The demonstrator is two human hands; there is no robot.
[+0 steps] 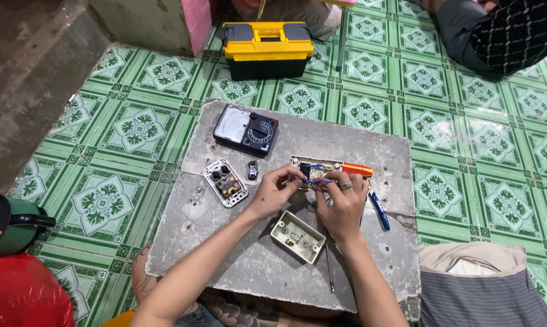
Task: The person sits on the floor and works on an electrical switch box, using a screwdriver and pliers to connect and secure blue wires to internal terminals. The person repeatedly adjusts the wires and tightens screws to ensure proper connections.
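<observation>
Head view: both hands meet over the socket module [313, 168] lying mid-slab, right of centre. Left hand [272, 192] has fingers pressed together, pinching the blue wire [314, 180] where it enters the module. Right hand [345, 203] curls in from the near side, fingertips pinched on the same wire run; a ring shows on one finger. A red-and-yellow screwdriver [357, 170] lies touching the module's right end, not gripped as far as I can tell.

Step in hand, by my read: seating or freeing the wire at a terminal. Next move calls for steady hold of the wire with one hand while the other takes a driver. Terminal screw itself is hidden under the fingers.

Around it on the concrete slab [225, 266], which serves as bench on the green tiled floor [134, 127]:
- empty back box [297, 237], just near of the hands
- slim screwdriver [330, 266], near-right of the box
- blue-handled tool [379, 211], right of the right hand
- face plate with sockets [225, 182], left
- analogue meter [246, 129], far-left
- yellow toolbox [265, 49], off the slab, far
</observation>
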